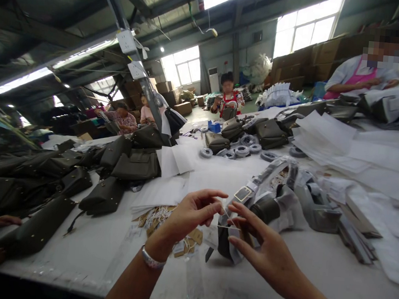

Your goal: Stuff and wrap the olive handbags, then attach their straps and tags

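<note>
Between my two hands a thin white string (228, 227) is drawn out in a loop. My left hand (189, 211) pinches one end with thumb and fingers. My right hand (263, 243) has the other end about its fingers, with the thumb a little apart from them. Just behind the fingers lies a dark bag (266, 209), partly in clear wrap, its strap with a square metal buckle (243, 194) bent upward. To the left of it, brown hang tags (197, 236) with white strings are heaped on the table. What hangs from my string is mostly hidden by my fingers.
Dark green bags (102, 197) pile up at the left, where another person's hand (4, 221) rests. A grey tape dispenser (320, 209) stands at the right, near white paper sheets (370, 150). Wrapped strap rolls (241, 151) lie farther back. Several people work around the table.
</note>
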`<action>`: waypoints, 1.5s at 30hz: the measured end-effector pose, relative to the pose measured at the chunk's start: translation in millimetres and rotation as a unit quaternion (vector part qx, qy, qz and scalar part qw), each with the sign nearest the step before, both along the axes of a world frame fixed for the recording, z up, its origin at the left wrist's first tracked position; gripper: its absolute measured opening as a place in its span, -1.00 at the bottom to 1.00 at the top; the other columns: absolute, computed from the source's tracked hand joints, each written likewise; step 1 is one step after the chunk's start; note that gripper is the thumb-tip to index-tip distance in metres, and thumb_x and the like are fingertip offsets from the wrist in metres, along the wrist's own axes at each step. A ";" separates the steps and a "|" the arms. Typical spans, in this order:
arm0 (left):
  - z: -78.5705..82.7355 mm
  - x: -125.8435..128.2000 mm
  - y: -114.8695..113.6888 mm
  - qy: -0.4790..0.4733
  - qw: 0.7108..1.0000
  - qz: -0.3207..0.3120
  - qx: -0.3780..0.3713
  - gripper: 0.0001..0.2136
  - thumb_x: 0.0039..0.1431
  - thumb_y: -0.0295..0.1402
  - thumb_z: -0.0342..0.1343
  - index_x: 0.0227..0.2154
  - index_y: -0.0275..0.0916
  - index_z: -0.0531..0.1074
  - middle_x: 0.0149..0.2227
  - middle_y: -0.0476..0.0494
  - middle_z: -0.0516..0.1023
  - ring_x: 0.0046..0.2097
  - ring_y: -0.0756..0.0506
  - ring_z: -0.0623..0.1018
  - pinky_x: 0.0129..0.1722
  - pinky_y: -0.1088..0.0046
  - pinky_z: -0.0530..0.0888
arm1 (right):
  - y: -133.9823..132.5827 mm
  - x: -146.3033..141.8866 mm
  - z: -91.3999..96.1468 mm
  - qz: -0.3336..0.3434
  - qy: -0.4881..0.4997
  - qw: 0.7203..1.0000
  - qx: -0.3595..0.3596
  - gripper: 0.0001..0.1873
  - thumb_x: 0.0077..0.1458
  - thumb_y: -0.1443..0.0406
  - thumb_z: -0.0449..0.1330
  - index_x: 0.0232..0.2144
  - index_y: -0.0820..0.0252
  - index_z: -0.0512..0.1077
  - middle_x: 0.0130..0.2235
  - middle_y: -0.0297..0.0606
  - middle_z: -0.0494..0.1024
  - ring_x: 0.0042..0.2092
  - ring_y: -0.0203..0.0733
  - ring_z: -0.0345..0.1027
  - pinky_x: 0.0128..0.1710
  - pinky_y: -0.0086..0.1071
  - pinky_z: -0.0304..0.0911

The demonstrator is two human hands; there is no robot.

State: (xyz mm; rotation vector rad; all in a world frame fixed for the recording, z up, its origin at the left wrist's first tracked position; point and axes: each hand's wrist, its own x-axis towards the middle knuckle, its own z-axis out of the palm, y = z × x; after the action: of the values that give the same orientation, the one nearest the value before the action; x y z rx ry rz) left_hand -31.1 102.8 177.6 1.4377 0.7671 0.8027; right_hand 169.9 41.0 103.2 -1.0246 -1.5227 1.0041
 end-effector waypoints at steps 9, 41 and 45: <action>8.2 22.6 -19.4 -0.249 0.965 0.007 -0.077 -0.88 0.14 -0.36 0.31 -0.25 -0.19 0.61 -0.41 -0.02 0.56 -0.39 0.08 0.54 -0.27 0.56 0.52 | 0.4 -5.5 -1.4 0.047 0.067 0.996 0.021 -0.26 0.08 0.18 0.39 0.26 0.02 0.26 0.25 -0.14 0.37 0.17 0.00 0.37 0.20 -0.15 0.31; 12.6 58.2 -39.1 -0.226 0.968 0.041 -0.104 -0.77 0.15 -0.42 0.29 -0.12 -0.19 0.57 -0.26 -0.04 0.55 -0.29 0.06 0.56 -0.23 0.58 0.53 | -13.5 -5.0 -4.0 -0.016 0.114 0.993 -0.006 -0.38 0.13 0.06 0.32 0.19 0.08 0.37 -0.06 -0.11 0.60 -0.01 -0.02 0.49 0.02 -0.18 0.41; -6.5 37.6 -26.1 -0.174 0.981 0.076 -0.052 -0.75 0.17 -0.38 0.28 -0.08 -0.13 0.54 -0.26 -0.02 0.57 -0.25 0.02 0.58 -0.14 0.49 0.53 | -15.7 6.0 -5.0 -0.012 0.180 0.978 -0.108 -0.61 0.14 0.01 0.28 -0.22 0.21 0.56 -0.52 -0.30 0.52 -0.48 -0.23 0.45 -0.45 -0.41 0.41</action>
State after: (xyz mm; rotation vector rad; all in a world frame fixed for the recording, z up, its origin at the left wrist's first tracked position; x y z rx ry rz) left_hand 6.5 76.7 171.1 1.1154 0.6427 1.0814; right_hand 175.9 25.3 98.2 -0.9445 -1.1202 1.2820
